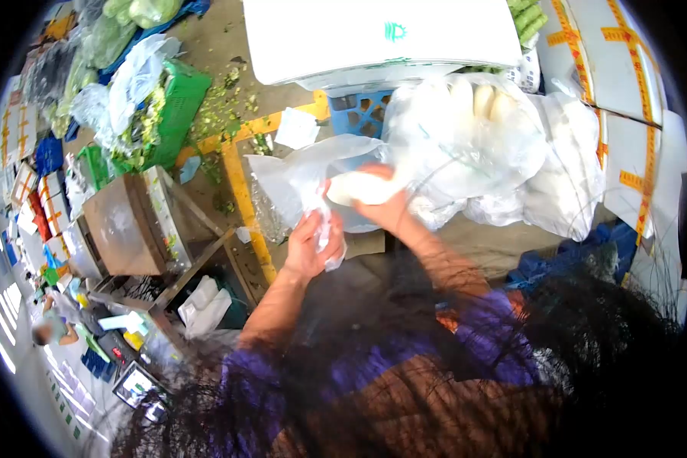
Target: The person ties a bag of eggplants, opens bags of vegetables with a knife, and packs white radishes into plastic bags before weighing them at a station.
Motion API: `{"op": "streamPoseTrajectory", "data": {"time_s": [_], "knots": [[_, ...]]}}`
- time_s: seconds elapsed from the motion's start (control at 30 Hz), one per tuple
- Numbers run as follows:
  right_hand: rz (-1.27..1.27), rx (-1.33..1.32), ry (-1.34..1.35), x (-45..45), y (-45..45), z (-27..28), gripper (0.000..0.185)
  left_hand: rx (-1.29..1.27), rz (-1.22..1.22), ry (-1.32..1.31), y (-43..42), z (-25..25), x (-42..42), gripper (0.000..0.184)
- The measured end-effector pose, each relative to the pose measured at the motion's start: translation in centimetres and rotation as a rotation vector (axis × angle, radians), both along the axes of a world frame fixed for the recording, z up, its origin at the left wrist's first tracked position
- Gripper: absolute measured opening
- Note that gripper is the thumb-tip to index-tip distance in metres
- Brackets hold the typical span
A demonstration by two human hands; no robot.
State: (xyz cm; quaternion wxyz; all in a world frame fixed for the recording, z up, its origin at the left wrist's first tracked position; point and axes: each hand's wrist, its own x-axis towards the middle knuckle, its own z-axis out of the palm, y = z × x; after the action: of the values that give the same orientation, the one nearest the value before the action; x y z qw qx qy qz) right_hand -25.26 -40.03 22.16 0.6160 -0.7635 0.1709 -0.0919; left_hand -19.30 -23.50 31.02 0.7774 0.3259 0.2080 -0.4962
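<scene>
My left hand (314, 243) is closed around the gathered edge of a clear plastic bag (278, 183), whose film spreads out behind and to its left. In my right hand (385, 206) is a pale, smooth, long vegetable that looks like a white radish (353, 188). Its left end lies close to my left fingers, over the bag's film; whether it is inside the bag I cannot tell. Just right of my right hand sits a big clear bag of white radishes (466, 130), with several blunt ends showing through the plastic.
A white foam box (389, 38) stands ahead, near a blue crate (359, 114). More filled bags (565, 168) and taped white boxes (633, 61) line the right. At left are a green crate (183, 107), leaf scraps on the floor and a wooden-framed stand (195, 267). A person (53, 328) is far left.
</scene>
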Motion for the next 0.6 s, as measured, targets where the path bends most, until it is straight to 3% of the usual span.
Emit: {"op": "streamPoseTrajectory", "data": {"time_s": [0.03, 0.1, 0.2, 0.3, 0.33, 0.37, 0.4, 0.43, 0.47, 0.5, 0.53, 0.57, 0.6], "knots": [[0.106, -0.006, 0.135, 0.5, 2.1, -3.2, 0.052, -0.020, 0.024, 0.025, 0.1, 0.4, 0.1, 0.051], [0.526, -0.486, -0.111, 2.4, 3.8, -9.4, 0.050, -0.083, 0.053, 0.043, -0.1, 1.1, 0.1, 0.052], [0.804, -0.633, 0.265, 0.8, 4.4, -18.1, 0.036, -0.197, 0.084, 0.043, -0.2, 1.1, 0.9, 0.052], [1.199, -0.274, 0.663, 5.0, -2.7, -9.1, 0.024, -0.013, 0.147, 0.159, -0.3, -1.8, 0.7, 0.054], [1.173, -0.044, 0.575, 5.0, -6.7, -9.0, 0.024, -0.106, 0.072, 0.186, 0.6, -3.1, 0.0, 0.062], [0.922, 0.353, 0.585, 4.9, -11.6, -7.8, 0.025, -0.082, 0.050, 0.165, 0.6, -3.8, -0.5, 0.062], [0.692, 0.013, 0.370, 4.2, -16.1, -9.1, 0.020, -0.051, 0.025, 0.151, 0.5, -4.1, -1.2, 0.062], [0.344, -0.275, 0.523, 4.6, -19.6, -7.6, 0.022, -0.016, 0.007, 0.134, 0.4, -4.5, -1.8, 0.062], [0.139, -0.537, 0.462, 4.2, -23.0, -7.9, 0.039, 0.003, 0.003, 0.132, 0.1, -5.4, -2.3, 0.062], [0.183, -1.160, 0.444, 2.6, -26.3, -9.9, 0.064, 0.012, 0.017, 0.150, -0.4, -5.4, -2.5, 0.062], [0.246, -1.159, 0.602, 0.5, -29.2, -12.2, 0.076, 0.018, 0.024, 0.166, -1.0, -5.3, -2.4, 0.063], [0.413, -0.993, 0.979, -0.2, -30.8, -11.5, 0.077, 0.028, 0.031, 0.186, -1.6, -5.1, -2.5, 0.063], [0.502, -0.918, 1.100, -1.5, -31.9, -11.5, 0.068, 0.004, 0.058, 0.171, -2.5, -4.9, -2.3, 0.062]]}}
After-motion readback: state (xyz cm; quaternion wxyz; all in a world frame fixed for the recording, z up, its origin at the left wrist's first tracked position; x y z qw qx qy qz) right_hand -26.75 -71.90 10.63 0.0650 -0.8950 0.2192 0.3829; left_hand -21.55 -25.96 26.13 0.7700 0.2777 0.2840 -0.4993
